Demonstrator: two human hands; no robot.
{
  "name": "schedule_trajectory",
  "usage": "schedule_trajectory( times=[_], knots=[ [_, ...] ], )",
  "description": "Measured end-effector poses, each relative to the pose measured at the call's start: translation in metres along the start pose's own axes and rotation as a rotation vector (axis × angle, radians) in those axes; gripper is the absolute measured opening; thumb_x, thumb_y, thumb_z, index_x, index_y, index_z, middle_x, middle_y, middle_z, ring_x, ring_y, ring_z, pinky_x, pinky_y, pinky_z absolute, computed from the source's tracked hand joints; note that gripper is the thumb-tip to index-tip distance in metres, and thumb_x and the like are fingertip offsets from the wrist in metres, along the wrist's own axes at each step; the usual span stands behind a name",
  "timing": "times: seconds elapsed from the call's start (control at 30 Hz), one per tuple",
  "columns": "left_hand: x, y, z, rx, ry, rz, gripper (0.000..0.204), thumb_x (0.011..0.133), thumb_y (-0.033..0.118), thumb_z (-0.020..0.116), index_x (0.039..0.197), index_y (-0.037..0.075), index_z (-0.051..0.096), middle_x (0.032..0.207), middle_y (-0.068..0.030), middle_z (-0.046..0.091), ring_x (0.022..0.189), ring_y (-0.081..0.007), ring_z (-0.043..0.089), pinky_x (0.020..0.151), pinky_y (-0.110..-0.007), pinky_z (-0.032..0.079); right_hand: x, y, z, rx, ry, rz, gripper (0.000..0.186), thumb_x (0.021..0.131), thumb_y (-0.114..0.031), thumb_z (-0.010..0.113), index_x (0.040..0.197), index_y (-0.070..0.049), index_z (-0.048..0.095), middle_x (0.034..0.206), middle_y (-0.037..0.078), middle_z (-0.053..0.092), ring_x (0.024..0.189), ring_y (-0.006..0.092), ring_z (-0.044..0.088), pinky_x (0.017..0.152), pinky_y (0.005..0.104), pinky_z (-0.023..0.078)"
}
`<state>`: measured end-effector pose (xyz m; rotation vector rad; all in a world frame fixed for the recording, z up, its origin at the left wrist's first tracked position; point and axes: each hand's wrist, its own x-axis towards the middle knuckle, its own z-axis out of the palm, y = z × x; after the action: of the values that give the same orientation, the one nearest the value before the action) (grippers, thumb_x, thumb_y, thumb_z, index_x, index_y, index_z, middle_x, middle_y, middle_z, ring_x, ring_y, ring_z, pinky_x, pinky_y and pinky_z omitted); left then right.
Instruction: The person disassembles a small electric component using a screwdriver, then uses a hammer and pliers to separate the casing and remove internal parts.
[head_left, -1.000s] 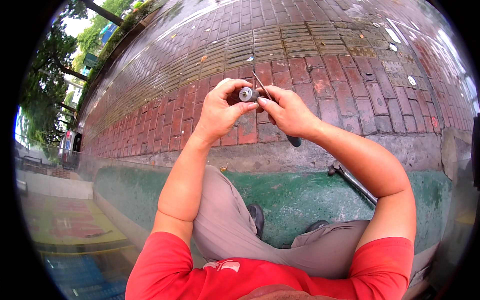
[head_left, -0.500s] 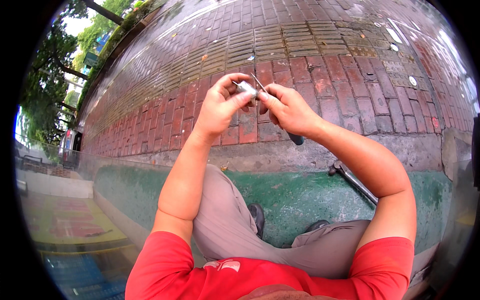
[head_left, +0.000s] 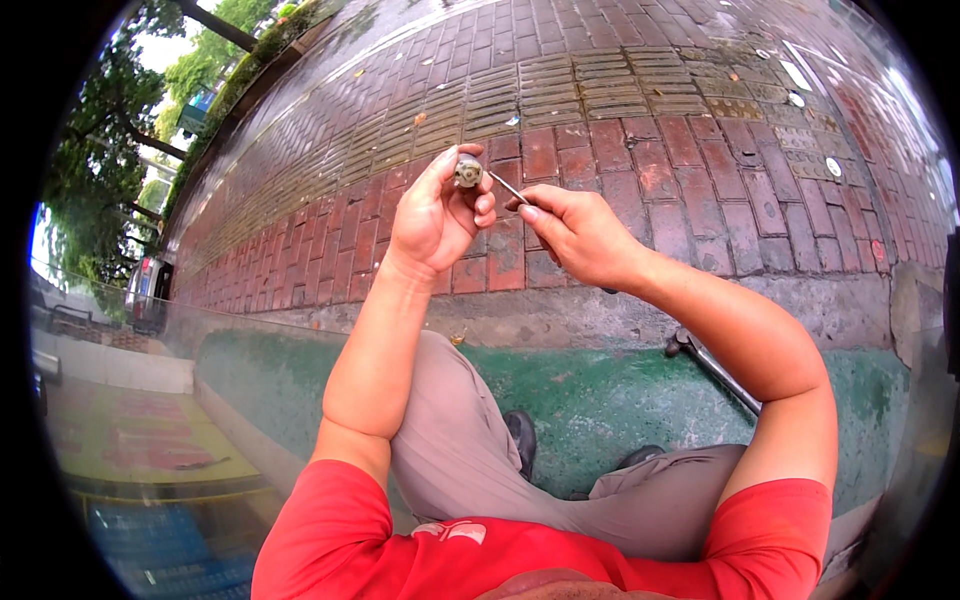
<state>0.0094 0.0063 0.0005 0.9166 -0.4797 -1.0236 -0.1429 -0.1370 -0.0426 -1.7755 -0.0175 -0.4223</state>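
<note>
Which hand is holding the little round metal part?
The left hand pinches the round metal part at its fingertips; the right hand grips a thin tool instead.

Two hands: left hand (head_left: 435,215) at 12 o'clock, right hand (head_left: 575,235) just toward 1 o'clock. One small round metal part (head_left: 467,172), one thin metal rod (head_left: 508,188). One black-handled tool (head_left: 715,368) at 4 o'clock. Two dark shoes (head_left: 521,440) near 6 o'clock.
</note>
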Motion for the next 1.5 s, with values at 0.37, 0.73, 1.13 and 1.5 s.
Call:
schedule_trajectory(
  times=[0.37, 0.73, 1.13, 1.5],
  knots=[
    [0.0, -0.001, 0.005, -0.071, 0.033, -0.077, 0.034, 0.104, 0.034, 0.04, 0.112, 0.008, 0.059, 0.08, -0.0074, 0.054, 0.066, -0.0185, 0.048, 0.057, -0.03, 0.039, -0.003, -0.015, -0.004, 0.018, 0.007, 0.089, 0.022, 0.101, -0.015, 0.051, 0.118, -0.003, 0.059, 0.062, 0.003, 0.054, 0.055, 0.0108, 0.052, 0.053, 0.0297, 0.044],
    [-0.004, -0.001, 0.008, -0.022, -0.021, -0.078, 0.031, 0.102, 0.029, 0.036, 0.114, 0.008, 0.056, 0.079, -0.0079, 0.052, 0.061, -0.0189, 0.045, 0.056, -0.032, 0.038, -0.002, -0.018, -0.001, 0.007, -0.02, 0.085, 0.021, 0.098, -0.015, 0.053, 0.115, -0.004, 0.06, 0.071, 0.012, 0.063, 0.066, 0.0218, 0.062, 0.063, 0.0372, 0.05],
    [-0.004, -0.002, 0.009, 0.047, -0.178, -0.006, 0.03, 0.101, 0.031, 0.037, 0.108, 0.007, 0.054, 0.073, -0.0073, 0.049, 0.055, -0.0168, 0.045, 0.049, -0.029, 0.037, -0.005, -0.017, -0.003, -0.139, -0.018, -0.185, 0.021, 0.098, -0.017, 0.053, 0.114, -0.004, 0.06, 0.088, 0.025, 0.065, 0.085, 0.0438, 0.064, 0.072, 0.0461, 0.051],
    [-0.003, 0.001, 0.005, 0.037, -0.326, -0.064, 0.032, 0.098, 0.031, 0.039, 0.095, 0.003, 0.053, 0.064, -0.0065, 0.044, 0.047, -0.0142, 0.036, 0.044, -0.027, 0.034, -0.008, -0.017, 0.0, -0.225, -0.068, -0.278, 0.014, 0.096, -0.017, 0.053, 0.104, -0.005, 0.055, 0.084, 0.023, 0.065, 0.081, 0.0455, 0.062, 0.068, 0.0518, 0.049]
  ],
)
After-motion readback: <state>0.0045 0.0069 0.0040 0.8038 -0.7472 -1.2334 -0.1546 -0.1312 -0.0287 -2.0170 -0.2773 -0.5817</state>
